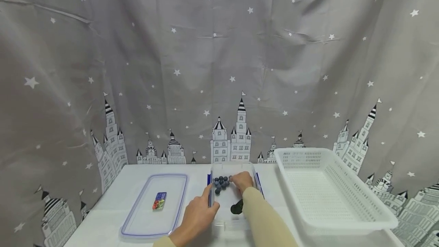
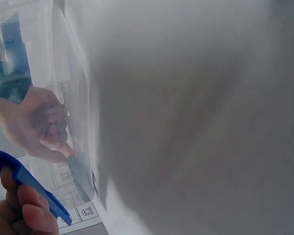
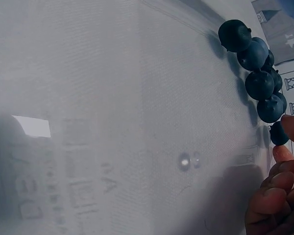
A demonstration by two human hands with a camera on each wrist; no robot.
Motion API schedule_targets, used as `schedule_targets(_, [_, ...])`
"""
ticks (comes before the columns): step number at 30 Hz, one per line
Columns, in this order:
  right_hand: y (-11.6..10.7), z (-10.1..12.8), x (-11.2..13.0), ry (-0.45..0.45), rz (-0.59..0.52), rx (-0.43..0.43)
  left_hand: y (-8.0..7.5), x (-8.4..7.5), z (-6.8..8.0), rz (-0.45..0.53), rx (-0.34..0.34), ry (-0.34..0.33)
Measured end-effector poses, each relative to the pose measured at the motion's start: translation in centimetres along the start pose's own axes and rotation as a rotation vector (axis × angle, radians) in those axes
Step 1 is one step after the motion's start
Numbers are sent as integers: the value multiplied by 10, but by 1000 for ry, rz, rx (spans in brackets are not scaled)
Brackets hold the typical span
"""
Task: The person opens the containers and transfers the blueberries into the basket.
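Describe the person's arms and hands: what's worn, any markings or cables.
Left hand and right hand are bare: no gloves, no rings that I can make out. Right sleeve is long, plain, pale beige, reaching about the wrist. Left sleeve matches in colour; only its end shows at the bottom edge. No markings or cables visible on either sleeve.

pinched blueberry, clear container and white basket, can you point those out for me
Pinched blueberry [image 3: 279,133]: right wrist view, on its exposed skin.
Clear container [image 1: 228,203]: head view, on the bare floor inside.
White basket [image 1: 320,191]: head view, on the bare floor inside.
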State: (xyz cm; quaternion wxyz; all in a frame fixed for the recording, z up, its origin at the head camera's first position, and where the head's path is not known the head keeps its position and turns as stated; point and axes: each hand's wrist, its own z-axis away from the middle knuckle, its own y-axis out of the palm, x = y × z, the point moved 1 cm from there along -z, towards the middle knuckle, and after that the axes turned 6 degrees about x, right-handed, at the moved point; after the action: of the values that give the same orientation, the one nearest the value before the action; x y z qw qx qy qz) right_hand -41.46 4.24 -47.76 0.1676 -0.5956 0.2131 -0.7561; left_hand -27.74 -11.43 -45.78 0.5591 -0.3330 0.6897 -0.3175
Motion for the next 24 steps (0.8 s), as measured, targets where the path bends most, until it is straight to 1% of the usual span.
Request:
schedule_targets(3, [2,1,-2,-6,4,-15,1,2,1,24,15,8])
schedule_targets(8, [4,2,-3,-14,-14,-26,2,5,0,47,20,20])
schedule_targets(12, [5,1,-3,-24,-7,-29,3,7,-1,57,27,8])
schedule_targets(18, [5,-1,-2,-35,10,-56,2,5,-3,69,23,-2])
schedule_targets(24, [3,1,-3,-34,7,-35,4,5,-1,67,14,-10])
